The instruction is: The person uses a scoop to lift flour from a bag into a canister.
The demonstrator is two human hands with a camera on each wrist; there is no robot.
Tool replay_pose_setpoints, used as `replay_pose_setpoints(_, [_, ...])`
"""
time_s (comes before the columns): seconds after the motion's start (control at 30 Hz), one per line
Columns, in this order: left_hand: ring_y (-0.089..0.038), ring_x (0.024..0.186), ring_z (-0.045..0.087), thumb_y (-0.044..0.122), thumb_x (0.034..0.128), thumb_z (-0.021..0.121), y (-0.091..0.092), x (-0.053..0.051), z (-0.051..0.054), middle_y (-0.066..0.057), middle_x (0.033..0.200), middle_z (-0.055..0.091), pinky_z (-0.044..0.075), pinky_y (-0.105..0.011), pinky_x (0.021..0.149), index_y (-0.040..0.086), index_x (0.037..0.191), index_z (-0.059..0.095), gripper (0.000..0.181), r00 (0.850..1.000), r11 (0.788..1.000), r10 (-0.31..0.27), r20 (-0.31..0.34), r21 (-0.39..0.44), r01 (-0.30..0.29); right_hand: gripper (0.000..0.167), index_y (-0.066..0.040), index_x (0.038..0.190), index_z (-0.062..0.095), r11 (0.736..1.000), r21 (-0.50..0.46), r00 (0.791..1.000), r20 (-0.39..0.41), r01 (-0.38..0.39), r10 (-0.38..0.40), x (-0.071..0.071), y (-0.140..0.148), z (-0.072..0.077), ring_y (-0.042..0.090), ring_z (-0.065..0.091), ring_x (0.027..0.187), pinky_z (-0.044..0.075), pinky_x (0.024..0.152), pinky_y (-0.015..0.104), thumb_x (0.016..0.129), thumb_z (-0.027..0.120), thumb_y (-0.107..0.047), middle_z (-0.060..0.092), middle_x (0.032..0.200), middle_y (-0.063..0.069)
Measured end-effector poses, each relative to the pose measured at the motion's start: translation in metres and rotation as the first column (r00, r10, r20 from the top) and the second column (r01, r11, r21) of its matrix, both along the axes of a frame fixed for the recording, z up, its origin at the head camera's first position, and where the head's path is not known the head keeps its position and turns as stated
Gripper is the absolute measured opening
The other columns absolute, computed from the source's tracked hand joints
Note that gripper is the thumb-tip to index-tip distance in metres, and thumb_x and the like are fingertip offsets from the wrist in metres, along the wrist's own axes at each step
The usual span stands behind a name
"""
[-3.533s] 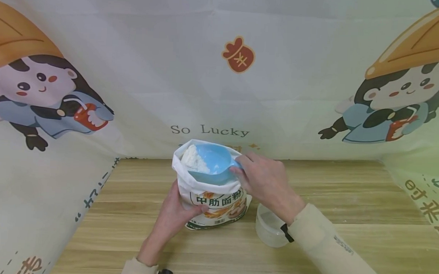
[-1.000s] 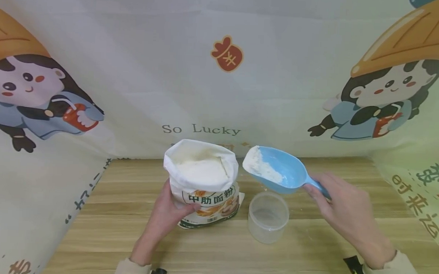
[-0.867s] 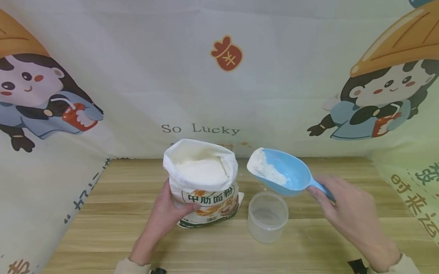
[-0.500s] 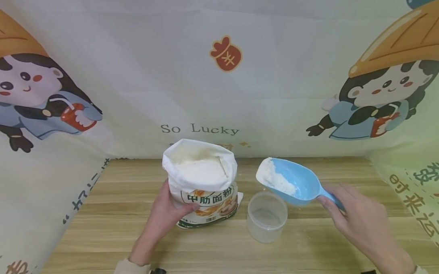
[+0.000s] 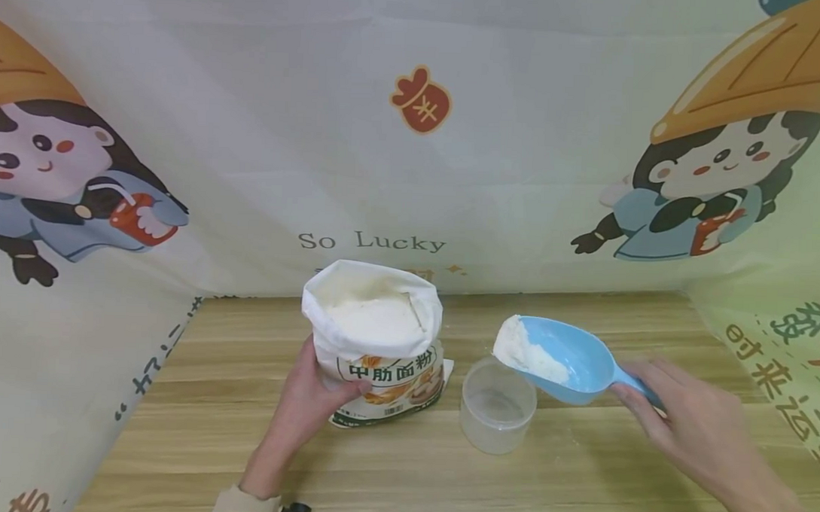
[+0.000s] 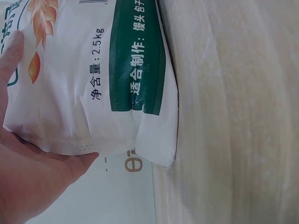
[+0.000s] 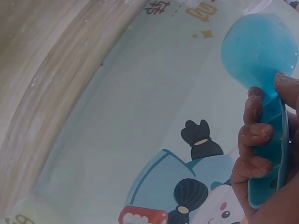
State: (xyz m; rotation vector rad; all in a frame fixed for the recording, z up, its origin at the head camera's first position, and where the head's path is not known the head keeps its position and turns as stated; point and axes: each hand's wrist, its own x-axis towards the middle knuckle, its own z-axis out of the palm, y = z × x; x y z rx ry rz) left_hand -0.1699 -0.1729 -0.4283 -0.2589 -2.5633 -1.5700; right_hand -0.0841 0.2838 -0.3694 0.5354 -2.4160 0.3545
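Note:
An open white bag of flour (image 5: 392,383) stands on the table, its top edge folded outward. My left hand (image 5: 310,396) grips its left side, thumb on the printed front; the left wrist view shows the hand (image 6: 37,172) against the bag (image 6: 70,102). In my right hand (image 5: 702,424) is the handle of a blue scoop (image 5: 579,360), with white flour (image 5: 525,350) heaped at its front end. The scoop's tip is over the back right rim of a clear round tub (image 5: 495,428). In the right wrist view, fingers (image 7: 257,135) curl round the scoop's handle.
The wooden table (image 5: 388,481) meets a printed cloth backdrop (image 5: 285,131) behind and at both sides. Small white specks lie on the wood right of the tub.
The right hand has lifted the flour-loaded scoop out of the bag and carried it right, then lower, beside the tub. The left hand keeps its hold on the bag.

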Motion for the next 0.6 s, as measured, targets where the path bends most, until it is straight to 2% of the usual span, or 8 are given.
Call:
replay_pose_setpoints(0.13, [-0.034, 0.133, 0.052, 0.014, 0.0701, 0.095, -0.0006, 0.0001, -0.0001, -0.01, 0.142, 0.055, 0.038, -0.061, 0.113, 0.014, 0.156, 0.034, 0.106, 1.0, 1.0, 0.001, 0.002, -0.006, -0.001, 0.019, -0.014, 0.103, 0.073, 0.999, 0.042, 0.999, 0.038, 0.008, -0.01, 0.0024, 0.0036, -0.0002, 0.002, 0.051, 0.061, 0.039, 0.044, 0.024, 0.091, 0.079, -0.027, 0.071, 0.091, -0.002])
replay_pose_setpoints(0.27, [-0.033, 0.132, 0.053, 0.015, 0.0705, 0.096, -0.0007, 0.0003, 0.0, -0.009, 0.142, 0.056, 0.039, -0.06, 0.113, 0.016, 0.156, 0.035, 0.105, 1.0, 1.0, 0.005, 0.007, -0.011, -0.005, 0.02, -0.015, 0.101, 0.073, 0.997, 0.073, 0.999, 0.05, 0.001, -0.005, 0.0032, 0.007, -0.0014, -0.002, 0.044, 0.059, 0.034, 0.043, 0.022, 0.092, 0.078, -0.032, 0.069, 0.089, -0.005])
replay_pose_setpoints(0.43, [-0.034, 0.132, 0.053, 0.018, 0.0709, 0.096, -0.0011, 0.0003, -0.001, -0.009, 0.142, 0.056, 0.04, -0.06, 0.112, 0.017, 0.156, 0.034, 0.105, 1.0, 1.0, 0.015, 0.016, -0.022, -0.015, 0.024, -0.015, 0.103, 0.075, 0.993, 0.116, 0.998, 0.068, -0.006, -0.002, 0.0035, 0.0088, -0.0018, 0.001, 0.052, 0.058, 0.038, 0.044, 0.023, 0.093, 0.077, -0.037, 0.071, 0.088, -0.004])
replay_pose_setpoints(0.6, [-0.033, 0.131, 0.054, 0.018, 0.0706, 0.096, -0.0013, 0.0001, -0.0011, -0.009, 0.141, 0.057, 0.041, -0.059, 0.112, 0.017, 0.156, 0.035, 0.105, 1.0, 1.0, 0.014, 0.009, -0.022, -0.014, 0.025, -0.017, 0.106, 0.077, 0.988, 0.152, 0.995, 0.101, -0.007, -0.008, 0.0031, 0.01, -0.0006, 0.01, 0.064, 0.062, 0.044, 0.046, 0.026, 0.091, 0.079, -0.037, 0.075, 0.094, -0.002])
